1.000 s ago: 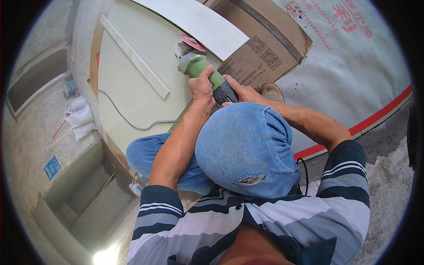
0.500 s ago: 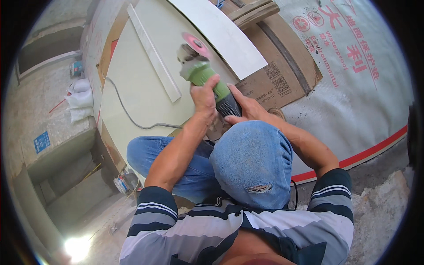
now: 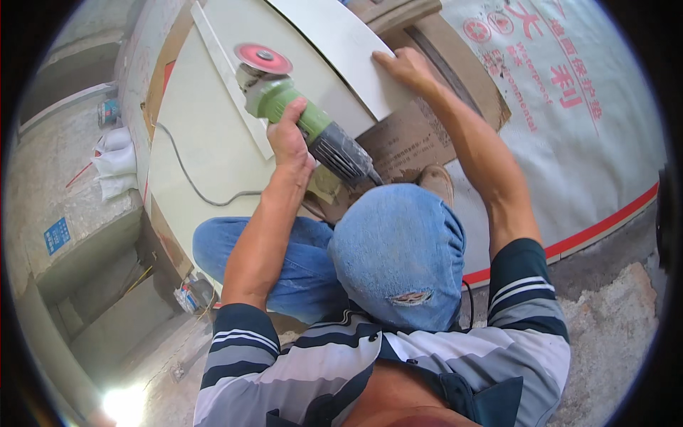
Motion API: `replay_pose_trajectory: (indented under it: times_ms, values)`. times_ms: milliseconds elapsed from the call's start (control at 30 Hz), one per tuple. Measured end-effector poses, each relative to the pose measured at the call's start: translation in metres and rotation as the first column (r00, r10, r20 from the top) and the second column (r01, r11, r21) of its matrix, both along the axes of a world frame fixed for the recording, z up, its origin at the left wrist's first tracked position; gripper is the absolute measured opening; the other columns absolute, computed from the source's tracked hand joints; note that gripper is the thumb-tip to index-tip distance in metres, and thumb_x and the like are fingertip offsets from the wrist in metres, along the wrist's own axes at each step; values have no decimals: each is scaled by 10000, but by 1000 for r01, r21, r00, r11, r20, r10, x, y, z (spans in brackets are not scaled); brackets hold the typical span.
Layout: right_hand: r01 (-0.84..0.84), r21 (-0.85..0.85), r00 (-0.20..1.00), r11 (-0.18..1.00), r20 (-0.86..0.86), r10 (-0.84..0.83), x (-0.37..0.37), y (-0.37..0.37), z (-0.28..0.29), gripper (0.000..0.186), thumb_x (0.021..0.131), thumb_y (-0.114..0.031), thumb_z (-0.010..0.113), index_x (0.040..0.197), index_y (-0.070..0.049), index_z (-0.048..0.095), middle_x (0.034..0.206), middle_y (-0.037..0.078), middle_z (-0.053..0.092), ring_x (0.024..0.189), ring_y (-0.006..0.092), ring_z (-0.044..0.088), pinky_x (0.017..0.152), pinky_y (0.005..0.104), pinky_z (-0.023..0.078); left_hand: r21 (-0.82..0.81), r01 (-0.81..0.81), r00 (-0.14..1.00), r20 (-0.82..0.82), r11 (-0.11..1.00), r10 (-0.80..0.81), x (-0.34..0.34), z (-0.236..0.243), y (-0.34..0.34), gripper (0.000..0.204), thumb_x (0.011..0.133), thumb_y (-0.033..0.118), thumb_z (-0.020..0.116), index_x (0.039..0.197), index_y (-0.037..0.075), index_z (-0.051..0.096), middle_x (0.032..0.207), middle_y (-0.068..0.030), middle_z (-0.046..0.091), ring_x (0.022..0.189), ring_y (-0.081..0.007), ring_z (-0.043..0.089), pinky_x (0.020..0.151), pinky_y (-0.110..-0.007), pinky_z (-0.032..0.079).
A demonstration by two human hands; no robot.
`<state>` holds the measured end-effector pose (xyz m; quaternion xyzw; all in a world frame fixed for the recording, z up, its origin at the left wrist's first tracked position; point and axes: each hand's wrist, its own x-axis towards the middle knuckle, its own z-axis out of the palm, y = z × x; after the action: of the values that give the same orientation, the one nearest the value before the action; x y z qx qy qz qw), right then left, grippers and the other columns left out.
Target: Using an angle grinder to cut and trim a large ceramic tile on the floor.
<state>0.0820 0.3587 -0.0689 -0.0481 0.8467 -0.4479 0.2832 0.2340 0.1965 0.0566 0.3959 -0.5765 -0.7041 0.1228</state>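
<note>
My left hand [image 3: 288, 139] is wrapped round the green and black body of an angle grinder [image 3: 334, 148]. The grinder is tilted, its red disc [image 3: 262, 60] pointing to the far left over a large pale board. At the right edge of a white panel [image 3: 331, 46] is my right hand [image 3: 409, 69], its fingers gripping that edge; the fingertips on the underside are hidden. A narrow pale strip [image 3: 220, 60] lies on the large pale board [image 3: 192, 121], partly behind the grinder.
A grey cord [image 3: 181, 171] curves across the pale board. Brown cardboard [image 3: 409, 142] lies under the panel, near wooden pieces [image 3: 398, 16]. Grey printed floor sheeting [image 3: 555, 164] with a red edge spreads to the right. White bags [image 3: 114, 160] stand at the left.
My right hand has left the grinder and moved to the far right, onto the white panel's edge. The grinder has shifted left in my left hand, and its disc now appears sharp instead of blurred.
</note>
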Motion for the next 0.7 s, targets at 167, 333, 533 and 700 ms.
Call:
replay_pose_trajectory:
  times_ms: [167,333,533,700]
  values:
    - [-19,41,998,999,-60,21,-5,14,4,683,799,-615,576,914,50,683,923,239,663,878,337,656,777,423,493,11,-25,1000,0,1000,25,4,-2,-2,309,776,207,678,956,-6,546,784,-119,597,664,-258,638,626,-383,557]
    - [32,142,984,989,-177,-6,-25,31,9,697,791,-623,584,907,58,675,915,231,662,875,331,656,790,412,491,33,-13,1000,9,999,13,0,-1,-2,319,767,210,683,954,-7,543,786,-119,594,664,-257,637,607,-390,557]
    - [97,187,968,978,-247,-48,-61,25,-2,703,769,-626,608,944,52,673,946,236,662,908,362,648,780,439,498,84,-12,1000,23,996,11,-11,-3,-4,336,763,203,688,974,-14,542,794,-114,591,652,-252,631,609,-381,556]
    - [103,239,941,966,-339,-17,-57,29,12,646,790,-553,628,1017,51,633,1023,252,637,957,385,625,801,467,497,22,-15,999,45,1000,14,-16,-13,-9,322,771,189,687,984,-11,553,802,-105,595,658,-239,629,613,-374,556]
